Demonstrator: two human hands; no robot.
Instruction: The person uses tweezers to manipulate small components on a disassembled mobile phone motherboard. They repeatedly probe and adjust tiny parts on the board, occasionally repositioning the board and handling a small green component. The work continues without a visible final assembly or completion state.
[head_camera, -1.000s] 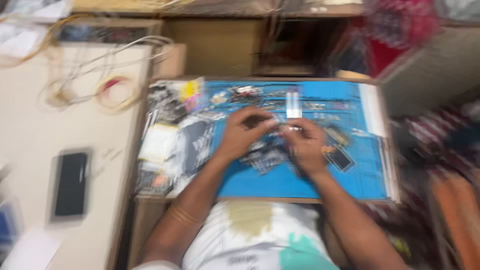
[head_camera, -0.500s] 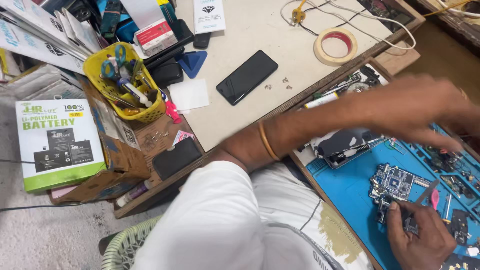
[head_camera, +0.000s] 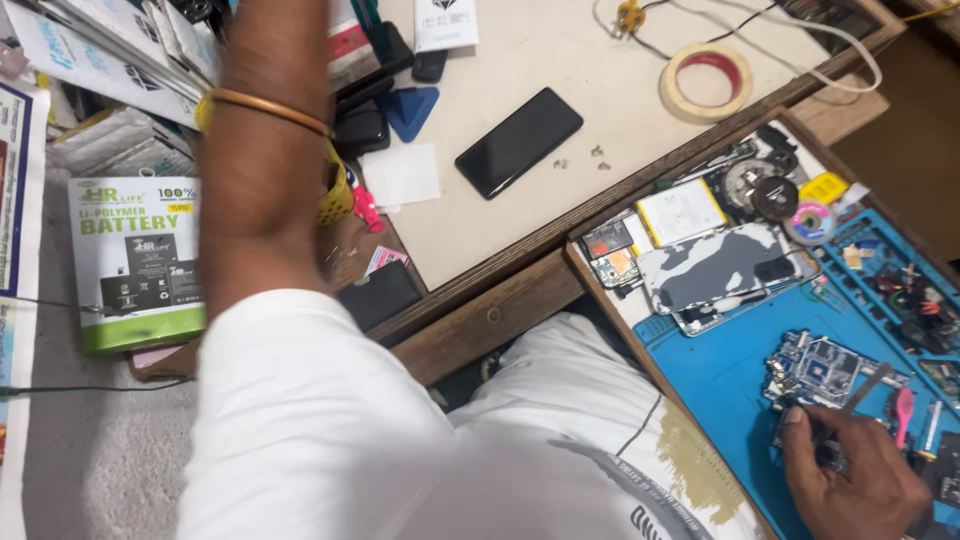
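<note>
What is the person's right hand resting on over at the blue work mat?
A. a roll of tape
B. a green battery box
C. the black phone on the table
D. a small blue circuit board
D: the right hand sits at the lower edge of the small blue circuit board on the blue mat, fingertips touching it; the tape roll and black phone lie apart on the table.
</note>
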